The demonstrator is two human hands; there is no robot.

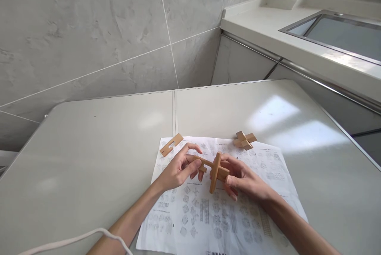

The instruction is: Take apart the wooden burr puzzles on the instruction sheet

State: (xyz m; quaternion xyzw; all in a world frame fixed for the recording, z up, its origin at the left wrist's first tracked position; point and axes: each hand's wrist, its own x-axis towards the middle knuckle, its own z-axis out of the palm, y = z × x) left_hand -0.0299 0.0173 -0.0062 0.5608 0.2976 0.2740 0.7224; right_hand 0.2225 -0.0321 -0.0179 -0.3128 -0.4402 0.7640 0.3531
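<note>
Above the printed sheet [166, 239], my two hands hold wooden puzzle pieces [215, 173] that are fitted together crosswise. My left hand [186, 165] pinches the narrow, notched left end between thumb and fingers. On the other side, my right hand [239, 177] grips the broad right end, with its thumb at the near edge and its fingers partly hidden behind. One flat piece stands across the other between the hands. A flat wooden piece with a cut-out slot [176, 140] lies at the sheet's upper left edge. An assembled wooden cross-shaped puzzle [245, 140] sits at its upper right.
The sheet, covered in small puzzle diagrams, lies on a pale table [89, 159] with a seam. A white cable [74, 240] crosses the lower left. Behind are a grey tiled wall [104, 28] and, at right, a white counter [253, 22] with a sink [345, 36].
</note>
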